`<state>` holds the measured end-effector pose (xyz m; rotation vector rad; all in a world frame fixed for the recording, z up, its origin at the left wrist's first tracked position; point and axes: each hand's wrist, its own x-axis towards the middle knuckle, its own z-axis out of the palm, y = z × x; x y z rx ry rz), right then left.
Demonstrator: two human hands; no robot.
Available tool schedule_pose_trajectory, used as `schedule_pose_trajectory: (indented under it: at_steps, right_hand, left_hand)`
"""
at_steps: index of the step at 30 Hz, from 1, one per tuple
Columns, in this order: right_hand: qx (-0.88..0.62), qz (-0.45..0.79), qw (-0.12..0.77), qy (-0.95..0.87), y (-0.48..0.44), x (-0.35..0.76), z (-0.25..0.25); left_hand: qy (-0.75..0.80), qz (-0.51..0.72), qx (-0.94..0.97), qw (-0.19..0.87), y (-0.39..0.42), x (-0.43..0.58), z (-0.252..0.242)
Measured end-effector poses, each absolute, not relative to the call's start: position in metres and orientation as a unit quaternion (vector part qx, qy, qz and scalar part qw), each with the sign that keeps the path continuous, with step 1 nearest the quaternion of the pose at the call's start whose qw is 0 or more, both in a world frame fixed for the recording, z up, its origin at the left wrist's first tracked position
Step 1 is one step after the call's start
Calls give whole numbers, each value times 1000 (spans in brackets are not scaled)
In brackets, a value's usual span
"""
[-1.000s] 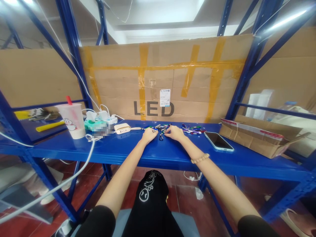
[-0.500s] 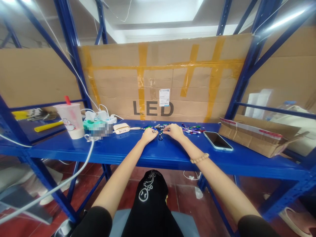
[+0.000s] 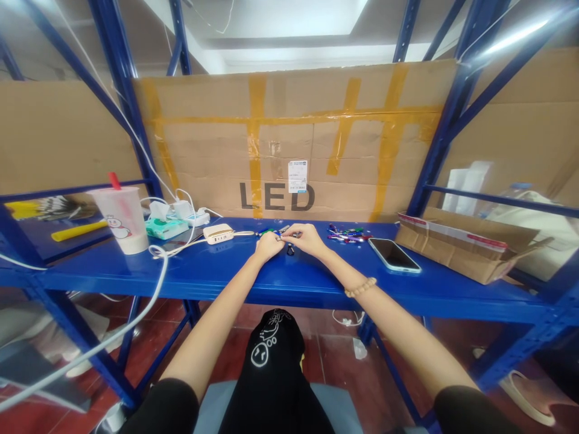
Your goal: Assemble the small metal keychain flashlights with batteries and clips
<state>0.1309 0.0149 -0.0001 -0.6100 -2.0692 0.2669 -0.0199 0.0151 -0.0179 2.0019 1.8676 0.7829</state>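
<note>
My left hand [image 3: 270, 246] rests over the blue tabletop with its fingers curled round something small that I cannot make out. Touching it from the right is my right hand [image 3: 305, 239], its thumb and fingers pinched together at the left fingertips; whatever they grip is mostly hidden. Just below the hands lies a small dark clip [image 3: 290, 249], shaped like a carabiner. Small blue and green pieces [image 3: 271, 231] show behind my left hand. To the right is a loose pile of thin, shiny coloured pieces [image 3: 347, 234], too small to name for certain.
A phone [image 3: 394, 255] and an open cardboard box [image 3: 456, 247] are at the right. On the left stand a drink cup [image 3: 120, 220], a tissue pack [image 3: 166, 228] and a cream power bank [image 3: 218, 234] with cables. A large cardboard sheet [image 3: 217, 157] closes off the back.
My right hand has moved left and now meets my left hand, where there was a gap between them. The view has shifted slightly.
</note>
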Motion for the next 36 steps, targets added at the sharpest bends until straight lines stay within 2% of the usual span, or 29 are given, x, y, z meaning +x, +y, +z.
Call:
schedule_pose_trajectory:
  at_steps: [17, 22, 28, 32, 36]
  right_hand:
    - [-228, 77, 441, -865, 19, 130, -6]
    - [-283, 67, 417, -861, 18, 131, -4]
    - [-449, 22, 433, -781, 27, 145, 3]
    - [-502, 15, 379, -778, 35, 154, -1]
    - [-441, 30, 310, -842, 36, 151, -7]
  left_hand:
    - [657, 295, 675, 163, 18, -21, -17]
    - [641, 337, 664, 184, 19, -21, -18]
    - [630, 388, 642, 201, 19, -20, -18]
    - [618, 415, 631, 216, 22, -21, -22]
    - [605, 444, 620, 229, 25, -23, -27]
